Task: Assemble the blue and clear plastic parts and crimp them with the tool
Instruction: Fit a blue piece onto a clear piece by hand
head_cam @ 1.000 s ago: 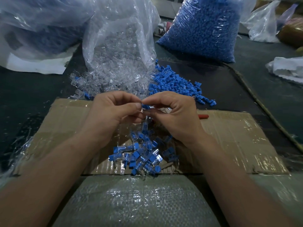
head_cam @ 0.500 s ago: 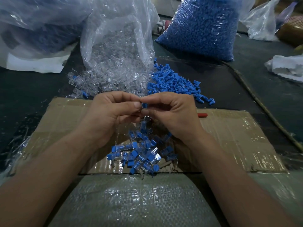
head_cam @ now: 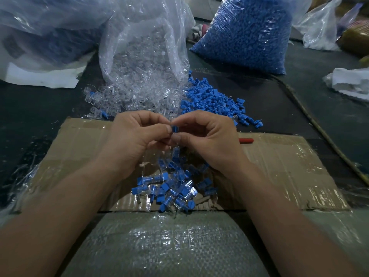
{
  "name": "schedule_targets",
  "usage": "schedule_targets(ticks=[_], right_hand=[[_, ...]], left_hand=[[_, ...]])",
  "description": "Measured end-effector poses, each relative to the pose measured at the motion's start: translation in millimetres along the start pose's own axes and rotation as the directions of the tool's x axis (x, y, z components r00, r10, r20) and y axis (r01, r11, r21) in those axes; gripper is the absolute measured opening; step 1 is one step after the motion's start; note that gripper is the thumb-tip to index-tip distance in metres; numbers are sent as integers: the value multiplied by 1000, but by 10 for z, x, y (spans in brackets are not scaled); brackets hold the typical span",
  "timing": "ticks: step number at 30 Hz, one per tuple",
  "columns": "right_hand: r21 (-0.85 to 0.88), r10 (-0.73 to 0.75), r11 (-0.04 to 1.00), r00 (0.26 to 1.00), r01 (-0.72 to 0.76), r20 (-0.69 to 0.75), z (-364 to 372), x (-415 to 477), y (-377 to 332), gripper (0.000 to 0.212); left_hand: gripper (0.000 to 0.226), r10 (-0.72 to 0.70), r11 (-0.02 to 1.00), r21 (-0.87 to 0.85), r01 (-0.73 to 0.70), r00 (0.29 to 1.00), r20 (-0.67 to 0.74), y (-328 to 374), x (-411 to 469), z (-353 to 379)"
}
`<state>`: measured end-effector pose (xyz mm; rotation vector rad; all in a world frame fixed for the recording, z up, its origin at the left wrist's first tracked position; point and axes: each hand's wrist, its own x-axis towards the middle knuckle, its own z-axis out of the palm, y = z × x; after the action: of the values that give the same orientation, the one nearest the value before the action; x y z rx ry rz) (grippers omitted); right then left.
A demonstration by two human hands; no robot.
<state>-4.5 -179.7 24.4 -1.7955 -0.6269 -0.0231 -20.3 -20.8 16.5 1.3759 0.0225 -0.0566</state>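
My left hand [head_cam: 135, 140] and my right hand [head_cam: 209, 140] meet fingertip to fingertip above the cardboard sheet [head_cam: 289, 166]. Between the thumbs and forefingers both pinch one small blue part [head_cam: 175, 128]; any clear piece on it is hidden by the fingers. Below the hands lies a heap of joined blue-and-clear pieces [head_cam: 173, 186]. Loose clear parts [head_cam: 127, 96] spill from an open clear bag [head_cam: 143, 47] behind the hands. Loose blue parts [head_cam: 215, 100] lie to the right of them. A red handle tip [head_cam: 246, 140] shows past my right hand; the rest of that tool is hidden.
A big bag of blue parts [head_cam: 245, 33] stands at the back right. More plastic bags [head_cam: 40, 27] lie at the back left and far right. A cord [head_cam: 319, 128] runs along the dark table on the right. A woven sack [head_cam: 159, 246] lies nearest me.
The hands have stayed together in the same place. The fingers have shifted slightly, and the blue part between the fingertips shows more plainly now.
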Motion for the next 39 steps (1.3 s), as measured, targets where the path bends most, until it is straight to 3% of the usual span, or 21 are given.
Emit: schedule_targets(ticks=[8,13,27,29,31,33,36,39], right_hand=[[-137,-154,980,985,143,-72,-18,0,21,35],[-285,-222,937,974,201,-44,-35,1,39,25],[-364,-252,899,967,244,25,-29,9,5,23],[-374,-187,908,981,191,47,-54,9,-23,28],[-354,-42,934,999,41,3,-149,10,-56,35],[-343,90,933,994,-108,-70,-326,3,-65,29],[-445,263,853,961,-273,-86,-628,-23,-45,19],[-506,472,763,882,-403,9,-802,-73,-36,25]], left_hand=[[10,-60,992,-109,67,996,67,20,1,-1],[13,-80,992,-97,86,994,68,35,-10,7],[5,-67,998,-4,67,995,70,16,-12,3],[6,-60,998,-8,61,996,73,-1,-3,-12],[5,-53,998,-33,55,997,63,-19,12,-27],[5,-52,997,-62,54,998,32,-32,31,-48],[6,-42,996,-77,41,999,-8,-39,49,-80],[5,-32,994,-103,27,999,-43,-40,60,-79]])
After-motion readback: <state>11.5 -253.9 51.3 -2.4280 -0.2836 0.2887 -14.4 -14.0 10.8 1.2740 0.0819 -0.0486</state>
